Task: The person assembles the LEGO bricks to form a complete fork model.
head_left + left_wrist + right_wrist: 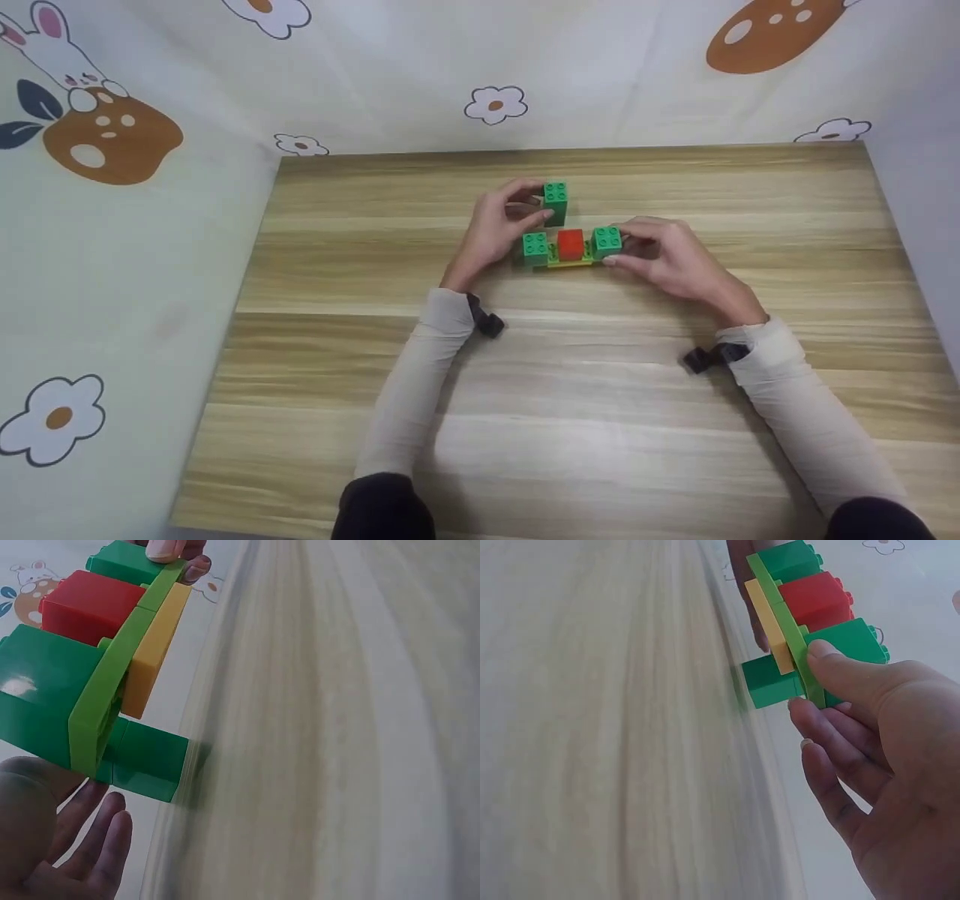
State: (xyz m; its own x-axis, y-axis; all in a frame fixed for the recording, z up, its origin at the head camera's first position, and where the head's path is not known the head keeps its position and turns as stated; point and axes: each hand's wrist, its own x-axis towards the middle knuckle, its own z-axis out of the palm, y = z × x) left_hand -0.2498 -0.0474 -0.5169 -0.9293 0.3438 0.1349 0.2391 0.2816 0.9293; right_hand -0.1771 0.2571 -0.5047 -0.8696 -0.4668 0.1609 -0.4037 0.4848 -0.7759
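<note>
My right hand (679, 259) pinches the right end of a toy-brick assembly (570, 262), thumb on the near side. Along its light green plate (112, 675) sit a green brick (535, 247), a red brick (571, 244) and another green brick (607, 241). A yellow-orange piece (769, 626) is fixed under the plate. Behind the assembly, my left hand (495, 225) holds an upright green brick stack (555, 202) between thumb and forefinger. In the left wrist view, its other fingers spread below, and the assembly hides the upper part of the stack.
The wood-grain table (585, 420) reaches back to a patterned cloth wall (397, 82), and another cloth wall (142, 300) borders it on the left. Black wrist cameras are strapped over both light sleeves (409, 397).
</note>
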